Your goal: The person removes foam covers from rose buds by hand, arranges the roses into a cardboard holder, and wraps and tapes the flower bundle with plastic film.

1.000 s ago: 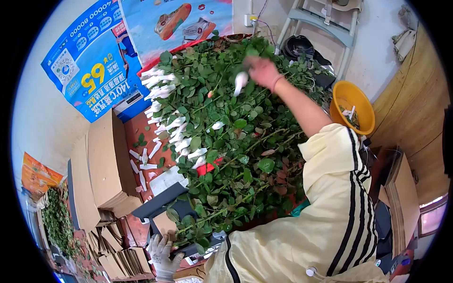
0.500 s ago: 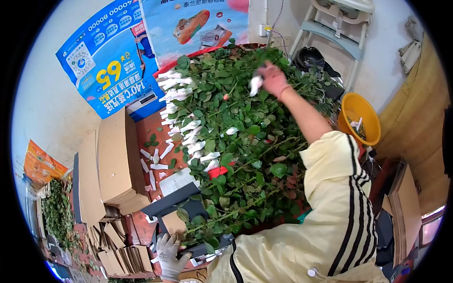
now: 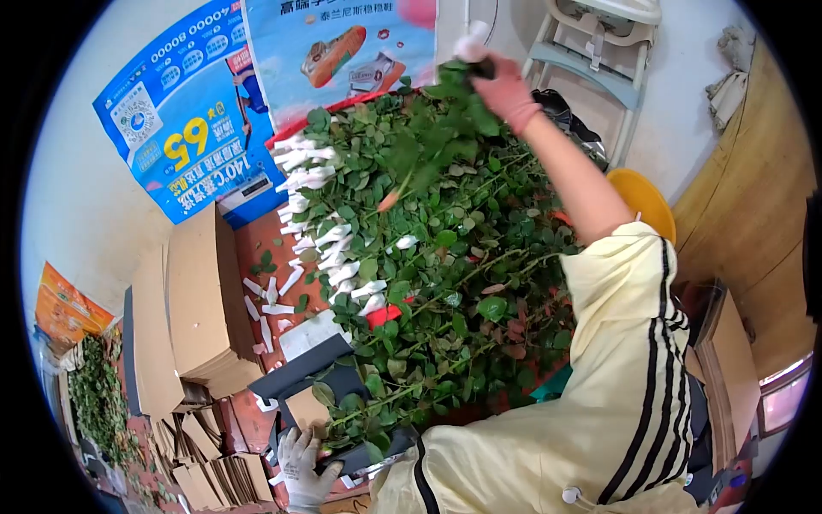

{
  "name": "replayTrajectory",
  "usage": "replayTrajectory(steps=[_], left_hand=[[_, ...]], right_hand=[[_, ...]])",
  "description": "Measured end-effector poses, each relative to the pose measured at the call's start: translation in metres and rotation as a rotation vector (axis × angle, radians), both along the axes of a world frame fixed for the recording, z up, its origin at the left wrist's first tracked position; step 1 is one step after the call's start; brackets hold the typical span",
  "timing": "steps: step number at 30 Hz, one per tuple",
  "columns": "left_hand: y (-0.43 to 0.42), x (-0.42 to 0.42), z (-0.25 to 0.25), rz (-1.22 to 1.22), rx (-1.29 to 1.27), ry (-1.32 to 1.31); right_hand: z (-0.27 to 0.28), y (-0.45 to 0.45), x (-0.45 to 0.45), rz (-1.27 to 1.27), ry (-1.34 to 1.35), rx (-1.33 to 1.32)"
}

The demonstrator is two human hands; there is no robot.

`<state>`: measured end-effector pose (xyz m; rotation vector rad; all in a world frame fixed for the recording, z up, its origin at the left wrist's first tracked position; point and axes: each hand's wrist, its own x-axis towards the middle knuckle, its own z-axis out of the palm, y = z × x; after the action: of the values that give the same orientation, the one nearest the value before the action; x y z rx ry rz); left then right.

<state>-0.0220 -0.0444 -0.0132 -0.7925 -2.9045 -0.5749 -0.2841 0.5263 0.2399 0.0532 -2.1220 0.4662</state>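
Note:
My right hand (image 3: 505, 92), in a pink glove, is raised at the far edge of the pile, closed around a leafy rose stem (image 3: 441, 128). A white-sleeved head (image 3: 471, 47) shows above the fingers; motion blurs the leaves. My left hand (image 3: 304, 469), in a white glove, grips the near end of a dark grey cardboard wrap (image 3: 304, 377), thumb apart from the fingers. Brown card (image 3: 308, 409) and leafy stems lie in the wrap. A large pile of rose stems (image 3: 462, 248) covers the table, many white-sleeved heads (image 3: 342, 272) facing left.
Stacked cardboard (image 3: 201, 300) stands left of the pile, with folded card pieces (image 3: 223, 480) below it. Loose white sleeves (image 3: 272, 291) lie on the red tabletop (image 3: 257, 244). An orange basin (image 3: 646, 201) and a high chair (image 3: 591, 73) stand at the far right.
My right hand has moved up and away, lifting a leafy stem from the pile. My left hand stays at the grey wrap. The whole view has shifted slightly.

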Motion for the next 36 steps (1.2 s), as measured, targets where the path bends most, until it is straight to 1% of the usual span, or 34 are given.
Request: replayTrajectory(steps=[1, 2, 3, 4, 6, 8, 9, 11, 12, 14, 15, 16, 17, 18, 20, 21, 22, 23, 24, 25, 26, 28, 30, 32, 33, 34, 35, 36], left_hand=[[0.003, -0.001, 0.008, -0.021, -0.018, 0.01], [0.005, 0.001, 0.019, -0.038, -0.042, 0.015], [0.008, 0.003, 0.031, -0.044, -0.055, 0.077], [0.011, 0.004, 0.047, -0.032, -0.065, 0.084], [0.019, 0.005, 0.078, 0.054, 0.101, 0.287], [0.031, -0.01, 0.111, 0.051, 0.018, 0.511], [0.05, -0.018, 0.139, 0.04, 0.042, 0.53], [0.087, -0.04, 0.182, -0.122, 0.12, 0.646], [0.106, -0.053, 0.2, -0.207, 0.143, 0.596], [0.155, -0.1, 0.213, -0.303, 0.172, 0.733], [0.182, -0.121, 0.218, -0.262, 0.109, 0.758], [0.203, -0.141, 0.216, -0.209, -0.019, 0.697], [0.227, -0.166, 0.204, -0.179, -0.117, 0.718], [0.244, -0.187, 0.189, -0.174, -0.127, 0.729], [0.27, -0.209, 0.175, -0.043, -0.166, 0.687], [0.276, -0.222, 0.165, -0.004, -0.214, 0.604], [0.278, -0.236, 0.154, 0.038, -0.262, 0.518], [0.279, -0.244, 0.143, 0.092, -0.312, 0.419], [0.276, -0.254, 0.132, 0.096, -0.33, 0.295], [0.274, -0.263, 0.118, 0.095, -0.245, 0.098], [0.273, -0.274, 0.103, 0.094, -0.159, -0.1], [0.275, -0.302, 0.053, 0.045, 0.217, -0.337], [0.285, -0.298, 0.054, -0.177, 0.212, -0.422], [0.301, -0.289, 0.066, -0.436, 0.174, -0.526], [0.31, -0.28, 0.067, -0.43, 0.362, -0.763], [0.319, -0.263, 0.079, -0.399, 0.55, -0.997], [0.329, -0.264, 0.072, -0.642, 0.747, -1.094], [0.342, -0.258, 0.063, -0.486, 0.959, -1.44]], right_hand=[[-0.006, -0.017, -0.01, -0.032, 0.033, 0.05], [-0.004, -0.03, -0.025, 0.153, -0.058, 0.0], [-0.005, -0.039, -0.031, 0.15, 0.004, 0.148], [-0.001, -0.053, -0.031, 0.148, 0.068, 0.299], [0.003, -0.058, -0.036, 0.168, 0.078, 0.319], [0.007, -0.064, -0.032, 0.197, 0.079, 0.361], [0.01, -0.069, -0.023, 0.189, 0.1, 0.346], [0.009, -0.077, -0.008, 0.198, 0.127, 0.305], [0.007, -0.083, 0.004, 0.23, 0.141, 0.306], [0.004, -0.093, 0.025, 0.193, 0.006, 0.309], [-0.004, -0.096, 0.032, 0.204, 0.048, 0.33], [-0.008, -0.102, 0.042, 0.255, 0.113, 0.321], [-0.011, -0.107, 0.047, 0.298, 0.113, 0.305], [-0.013, -0.109, 0.053, 0.333, 0.115, 0.285], [-0.014, -0.114, 0.069, 0.359, 0.184, 0.288], [-0.012, -0.112, 0.08, 0.344, 0.194, 0.33], [-0.015, -0.107, 0.09, 0.297, 0.209, 0.313], [-0.014, -0.094, 0.095, 0.361, 0.247, 0.22], [-0.015, -0.081, 0.102, 0.43, 0.277, 0.129], [-0.004, -0.07, 0.121, 0.421, 0.2, 0.09], [0.002, -0.071, 0.13, 0.641, 0.33, -0.188], [0.007, -0.041, 0.134, 0.401, 0.33, -0.29], [0.019, -0.025, 0.149, 0.121, 0.473, -0.104], [0.03, -0.013, 0.156, 0.131, 0.61, -0.159], [0.03, -0.011, 0.16, 0.137, 0.581, -0.164], [0.031, -0.009, 0.165, 0.143, 0.552, -0.169], [0.027, -0.009, 0.165, 0.264, 0.514, -0.274], [0.019, -0.002, 0.161, 0.297, 0.481, -0.29]])
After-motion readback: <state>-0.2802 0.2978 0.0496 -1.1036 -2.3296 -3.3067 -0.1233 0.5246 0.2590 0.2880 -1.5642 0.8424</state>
